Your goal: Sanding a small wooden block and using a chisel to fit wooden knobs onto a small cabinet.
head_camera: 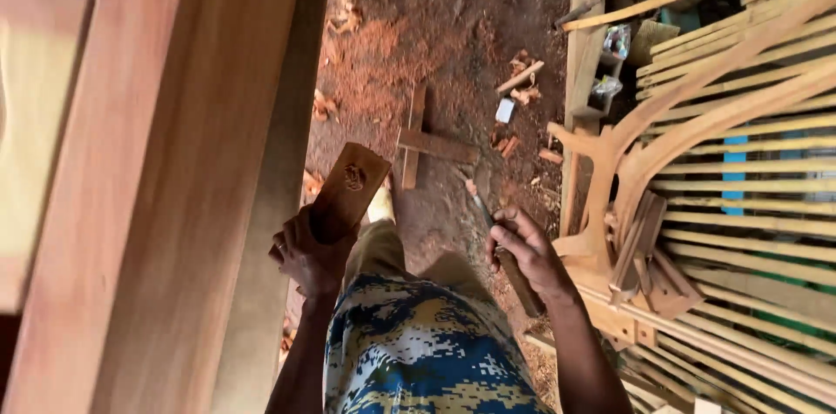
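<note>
Wooden and short, the block (348, 189) sat clamped in the left hand (309, 255), fingers wrapped round its lower end, its upper end tilted away above the sawdust-strewn earth floor (435, 22). A small round carved mark showed near the block's upper end, and the rest of its face looked plain, so the carving seemed, by my judgement, barely begun or limited to that one spot. The right hand (527, 250) was closed round a dark-handled chisel (505, 253), its thin blade pointing up and well apart from the block; no cutting was under way. A tall reddish plank (165, 161) stood just beside the left hand. Curved slatted chair frames (740, 118) lay at the right, unassembled in places, and a wooden cross piece (427, 146) rested on the ground ahead
</note>
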